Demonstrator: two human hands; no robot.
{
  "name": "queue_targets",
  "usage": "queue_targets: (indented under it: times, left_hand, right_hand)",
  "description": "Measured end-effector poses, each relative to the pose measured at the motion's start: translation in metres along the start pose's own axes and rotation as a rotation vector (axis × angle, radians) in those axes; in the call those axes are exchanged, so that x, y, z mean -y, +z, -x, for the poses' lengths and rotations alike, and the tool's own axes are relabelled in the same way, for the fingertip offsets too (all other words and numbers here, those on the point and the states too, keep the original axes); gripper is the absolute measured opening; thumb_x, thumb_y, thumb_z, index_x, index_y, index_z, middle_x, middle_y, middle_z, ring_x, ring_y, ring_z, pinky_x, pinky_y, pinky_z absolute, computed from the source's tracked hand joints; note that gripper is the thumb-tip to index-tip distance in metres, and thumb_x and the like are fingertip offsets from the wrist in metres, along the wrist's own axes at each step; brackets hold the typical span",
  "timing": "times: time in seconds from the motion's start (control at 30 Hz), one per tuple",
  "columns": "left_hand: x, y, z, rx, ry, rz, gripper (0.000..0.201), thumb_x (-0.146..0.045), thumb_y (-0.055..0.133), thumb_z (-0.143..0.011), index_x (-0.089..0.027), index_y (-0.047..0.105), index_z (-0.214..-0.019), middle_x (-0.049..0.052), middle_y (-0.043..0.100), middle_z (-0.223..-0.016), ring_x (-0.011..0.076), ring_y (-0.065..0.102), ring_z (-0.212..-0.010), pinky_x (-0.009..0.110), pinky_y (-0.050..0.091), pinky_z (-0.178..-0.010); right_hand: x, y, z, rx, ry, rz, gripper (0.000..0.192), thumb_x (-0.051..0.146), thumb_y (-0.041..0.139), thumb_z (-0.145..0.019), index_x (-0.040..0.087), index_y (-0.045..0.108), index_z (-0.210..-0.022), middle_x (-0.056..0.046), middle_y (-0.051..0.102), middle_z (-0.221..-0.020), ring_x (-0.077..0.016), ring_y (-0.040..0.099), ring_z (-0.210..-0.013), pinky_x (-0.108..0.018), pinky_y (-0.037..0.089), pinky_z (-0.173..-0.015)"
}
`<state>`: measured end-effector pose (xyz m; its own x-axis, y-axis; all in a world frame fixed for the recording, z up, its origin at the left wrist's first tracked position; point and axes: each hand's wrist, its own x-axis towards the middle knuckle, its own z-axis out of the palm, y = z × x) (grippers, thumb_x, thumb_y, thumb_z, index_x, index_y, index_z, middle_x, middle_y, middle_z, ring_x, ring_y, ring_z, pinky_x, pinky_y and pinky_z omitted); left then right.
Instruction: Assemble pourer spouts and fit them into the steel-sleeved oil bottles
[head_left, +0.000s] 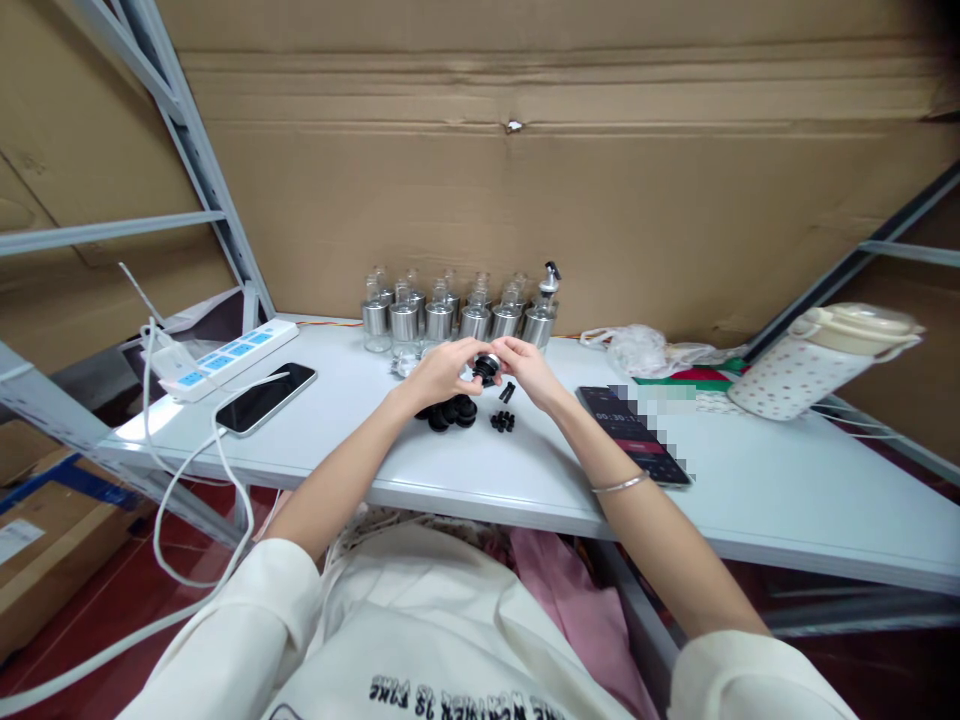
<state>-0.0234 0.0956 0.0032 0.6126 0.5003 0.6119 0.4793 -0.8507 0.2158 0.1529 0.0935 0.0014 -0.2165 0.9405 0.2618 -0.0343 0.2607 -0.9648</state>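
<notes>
Between both hands is a black bottle stopper [487, 370] with a shiny ring near its top. My left hand [448, 370] pinches it from the left, and my right hand [529, 372] grips it from the right; the fingers partly cover it. Below my left hand lies a pile of black round pieces [452, 412]. Several tiny black parts [503, 421] and a few thin black pieces [508, 392] rest near my right hand. Behind the hands stand rows of glass bottles with metal sleeves [439, 320]. One at the right end carries a pour spout [550, 280].
On the left are a power strip [232, 357], a phone [267, 398] and loose white cables [222, 440]. A tablet-like screen with a timer [634, 435] lies at right, beside a clear plastic bag [637, 350] and a dotted white jug [795, 370]. Cardboard [555, 190] walls the back.
</notes>
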Motion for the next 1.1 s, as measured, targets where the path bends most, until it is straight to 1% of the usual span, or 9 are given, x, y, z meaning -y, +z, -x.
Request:
queue_targets:
  times: [0.17,0.43,0.63,0.77,0.9,1.1]
  left_hand:
    - [-0.0019,-0.002,-0.0012,0.004,-0.013,0.013,0.037,-0.01,0.056,-0.066,-0.018,0.057,-0.102,0.002,0.064,-0.094,0.0147,0.06,-0.078,0.026,0.046,-0.076]
    - [-0.0023,-0.0029,-0.0023,0.005,-0.024,-0.034,0.032,-0.012,0.058,-0.066,-0.018,0.058,-0.098,0.003,0.064,-0.09,0.0189,0.057,-0.086,0.029,0.045,-0.079]
    - [-0.0056,-0.0057,-0.0026,0.041,-0.059,-0.036,0.03,-0.012,0.058,-0.067,-0.018,0.057,-0.096,0.003,0.063,-0.089,0.0188,0.055,-0.085,0.029,0.045,-0.077]
    - [-0.0066,-0.0069,-0.003,0.054,-0.066,-0.028,0.028,-0.012,0.059,-0.066,-0.018,0.057,-0.094,0.002,0.062,-0.088,0.0186,0.054,-0.084,0.029,0.045,-0.077]
    - [-0.0054,-0.006,-0.0028,0.059,-0.056,-0.024,0.026,-0.012,0.059,-0.066,-0.018,0.057,-0.091,0.002,0.062,-0.086,0.019,0.053,-0.085,0.029,0.045,-0.078]
    - [-0.0016,-0.0019,-0.0024,0.042,-0.016,-0.03,0.024,-0.012,0.059,-0.066,-0.017,0.056,-0.089,0.002,0.061,-0.084,0.0193,0.053,-0.085,0.03,0.045,-0.077]
  right_hand:
    - [0.0002,0.0007,0.0003,0.003,0.008,0.008,0.046,0.06,0.071,-0.063,0.018,0.053,-0.066,0.009,0.042,-0.049,-0.008,0.049,-0.039,-0.024,0.042,-0.047]
    - [0.0004,0.0014,0.0009,0.021,0.006,0.025,0.047,0.062,0.07,-0.064,0.018,0.051,-0.065,0.008,0.043,-0.049,-0.0087,0.051,-0.039,-0.025,0.043,-0.048]
    - [0.001,0.0024,0.0016,0.016,0.003,0.047,0.047,0.062,0.069,-0.065,0.018,0.051,-0.067,0.009,0.04,-0.05,-0.006,0.044,-0.035,-0.023,0.037,-0.04]
    - [0.0008,0.0032,0.0019,0.011,-0.001,0.05,0.049,0.064,0.069,-0.063,0.018,0.051,-0.067,0.009,0.04,-0.05,-0.0063,0.045,-0.033,-0.023,0.034,-0.038]
    - [0.0012,0.0038,0.0021,0.012,0.003,0.057,0.05,0.064,0.07,-0.062,0.017,0.052,-0.067,0.009,0.041,-0.049,-0.0065,0.045,-0.033,-0.022,0.034,-0.038]
    - [0.002,0.0039,0.0025,0.02,0.002,0.078,0.047,0.061,0.068,-0.066,0.018,0.05,-0.066,0.009,0.04,-0.05,-0.006,0.045,-0.033,-0.022,0.034,-0.039]
